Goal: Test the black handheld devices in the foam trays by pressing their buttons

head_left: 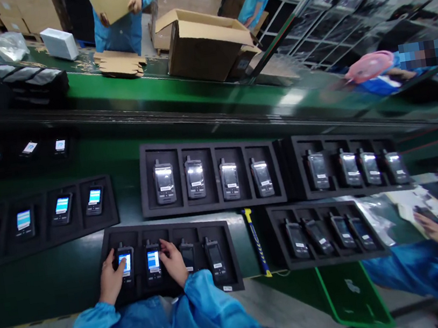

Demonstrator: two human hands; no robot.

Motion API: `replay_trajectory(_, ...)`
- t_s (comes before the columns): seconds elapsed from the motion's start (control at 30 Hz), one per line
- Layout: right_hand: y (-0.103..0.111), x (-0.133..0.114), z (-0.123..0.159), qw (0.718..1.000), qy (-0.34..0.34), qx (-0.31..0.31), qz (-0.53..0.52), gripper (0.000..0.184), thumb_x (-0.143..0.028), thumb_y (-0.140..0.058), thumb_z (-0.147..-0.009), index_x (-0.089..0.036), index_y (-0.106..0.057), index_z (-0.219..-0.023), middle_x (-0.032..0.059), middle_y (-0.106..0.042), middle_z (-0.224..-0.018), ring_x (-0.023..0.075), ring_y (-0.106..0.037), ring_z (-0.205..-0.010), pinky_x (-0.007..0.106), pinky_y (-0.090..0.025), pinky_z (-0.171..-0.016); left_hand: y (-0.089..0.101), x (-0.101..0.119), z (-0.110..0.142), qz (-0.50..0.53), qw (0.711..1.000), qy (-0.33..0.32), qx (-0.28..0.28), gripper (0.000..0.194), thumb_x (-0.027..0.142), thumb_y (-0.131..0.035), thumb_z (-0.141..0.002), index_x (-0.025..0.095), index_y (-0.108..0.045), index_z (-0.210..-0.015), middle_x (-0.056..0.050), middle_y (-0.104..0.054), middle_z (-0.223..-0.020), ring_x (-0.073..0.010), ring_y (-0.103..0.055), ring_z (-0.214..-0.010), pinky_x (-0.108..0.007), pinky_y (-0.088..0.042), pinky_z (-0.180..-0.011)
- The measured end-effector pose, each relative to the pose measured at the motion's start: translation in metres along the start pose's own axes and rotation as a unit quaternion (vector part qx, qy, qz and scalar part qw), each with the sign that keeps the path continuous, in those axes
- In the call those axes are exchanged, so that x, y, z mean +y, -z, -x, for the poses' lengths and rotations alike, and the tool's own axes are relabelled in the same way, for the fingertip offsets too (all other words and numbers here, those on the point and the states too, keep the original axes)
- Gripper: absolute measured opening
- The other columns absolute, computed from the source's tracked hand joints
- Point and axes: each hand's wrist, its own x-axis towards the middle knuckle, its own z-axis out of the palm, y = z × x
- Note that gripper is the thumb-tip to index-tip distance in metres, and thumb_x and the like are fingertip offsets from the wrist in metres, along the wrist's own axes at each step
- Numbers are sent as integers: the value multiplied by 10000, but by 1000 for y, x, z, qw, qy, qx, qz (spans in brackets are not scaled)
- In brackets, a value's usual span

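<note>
A black foam tray (231,249) lies right in front of me with several handheld phones in its slots. My left hand (111,279) rests on the leftmost phone (126,262), whose screen is lit, with the thumb on the screen. My right hand (173,262) touches the second lit phone (153,260) from its right side, fingers curled against it. The two phones to the right, one of them (214,254), have dark screens.
More foam trays of phones (210,176) (347,165) (326,233) (38,214) cover the green belt. A blue-and-yellow tool (256,240) lies between trays. A co-worker's hand (436,231) works at the right. Another person holds cardboard (112,0) behind an open carton (206,43).
</note>
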Motion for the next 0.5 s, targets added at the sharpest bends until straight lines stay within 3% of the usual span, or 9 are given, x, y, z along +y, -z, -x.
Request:
replay_trajectory(0.07,-4,1,-6,1000,0,3,-5,408,-205,-538,-785,-122,-593,-1181,83,-559,-1032,193,-556,-927,317,-455,-896,0,4,-5,9,1000,0,5,845,561,-412,-697,10,-436,-1337,-213,-519,-1191,-305,-532,-1090,-402,-428,-972)
replay_trajectory(0.23,-10,0,-6,1000,-8,26,3,415,-223,-596,-740,-107,-620,-1137,79,-566,-980,188,-551,-849,306,-472,-817,3,11,-4,5,1000,-6,9,870,556,-417,-651,-5,-462,-1314,-217,-527,-1146,-314,-542,-1039,-415,-414,-974)
replay_trajectory(0.4,-6,0,-4,1000,11,12,-10,364,-249,-479,-844,-126,-615,-1158,81,-575,-1066,188,-550,-988,301,-430,-925,2,16,-3,-22,1000,-17,14,880,584,-428,-654,-13,-464,-1300,-218,-517,-1125,-314,-530,-1038,-414,-401,-983)
replay_trajectory(0.5,-3,4,-1,999,25,-15,-23,440,-188,-454,-816,-115,-574,-1233,80,-555,-1084,171,-544,-989,292,-413,-955,0,19,-3,-42,999,-22,26,871,587,-437,-661,-17,-464,-1288,-223,-511,-1112,-336,-502,-1068,-430,-382,-997)
